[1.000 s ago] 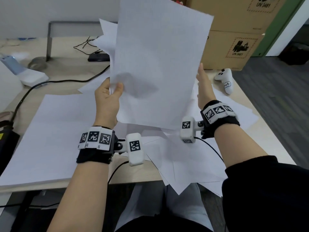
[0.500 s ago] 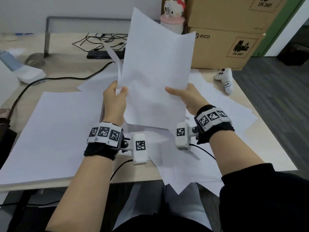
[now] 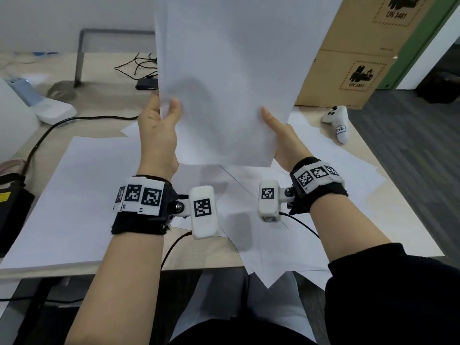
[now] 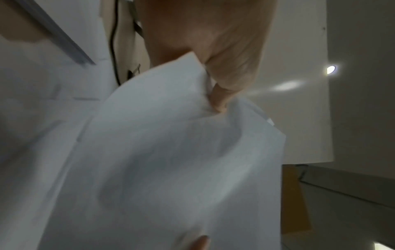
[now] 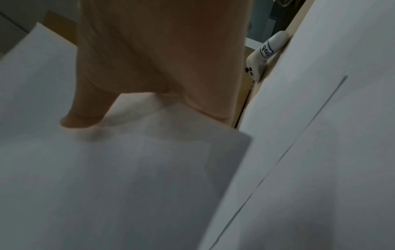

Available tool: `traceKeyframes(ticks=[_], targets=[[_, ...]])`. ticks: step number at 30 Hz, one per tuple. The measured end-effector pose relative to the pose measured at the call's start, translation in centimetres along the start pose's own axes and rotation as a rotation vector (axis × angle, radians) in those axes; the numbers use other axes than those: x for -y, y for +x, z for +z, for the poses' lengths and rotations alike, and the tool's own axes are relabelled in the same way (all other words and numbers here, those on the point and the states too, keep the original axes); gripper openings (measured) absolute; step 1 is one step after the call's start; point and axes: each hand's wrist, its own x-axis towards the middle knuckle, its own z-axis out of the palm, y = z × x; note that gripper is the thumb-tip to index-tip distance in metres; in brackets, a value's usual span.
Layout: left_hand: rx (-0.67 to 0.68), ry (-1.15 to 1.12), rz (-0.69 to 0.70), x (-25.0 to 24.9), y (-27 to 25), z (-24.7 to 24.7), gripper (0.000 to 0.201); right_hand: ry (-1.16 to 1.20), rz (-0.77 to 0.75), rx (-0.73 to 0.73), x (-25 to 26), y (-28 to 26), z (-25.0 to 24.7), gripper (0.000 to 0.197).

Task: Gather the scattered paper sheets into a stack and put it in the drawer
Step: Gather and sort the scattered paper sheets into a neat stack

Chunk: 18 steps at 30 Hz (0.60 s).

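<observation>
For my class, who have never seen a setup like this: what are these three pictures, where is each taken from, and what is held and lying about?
A person wears three cameras. The head view looks down at both hands. The left hand and right hand each grip one side of an upright bundle of paper sheets above the desk. The patterned wristbands carry the two wrist cameras, which look along each hand at the paper, blurred. More loose sheets lie on the desk, with a white controller and cardboard boxes behind. No drawer is visible.
</observation>
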Motion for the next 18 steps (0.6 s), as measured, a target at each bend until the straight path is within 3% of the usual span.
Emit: traceKeyframes(ticks=[5,8,11,14,18], targets=[[-0.019,0.097,-0.164,2.4,-0.7,-1.2,0.021,-0.035,0.02,-0.098,-0.4,0.0,-0.4,0.042],[-0.013,0.249,-0.247,3.7,-0.9,-1.8,0.034,-0.136,-0.007,-0.237,-0.8,0.0,-0.9,0.036],[0.012,0.306,-0.299,4.3,-0.8,-1.7,0.044,-0.238,-0.089,-0.267,-0.9,-0.3,-1.1,0.031],[0.016,0.303,-0.256,3.9,-0.2,-0.9,0.049,-0.262,-0.193,-0.269,-0.3,-0.6,-0.9,0.028],[-0.024,0.198,-0.12,2.3,0.6,0.7,0.037,-0.197,-0.27,-0.291,1.3,-1.2,-1.1,0.024]])
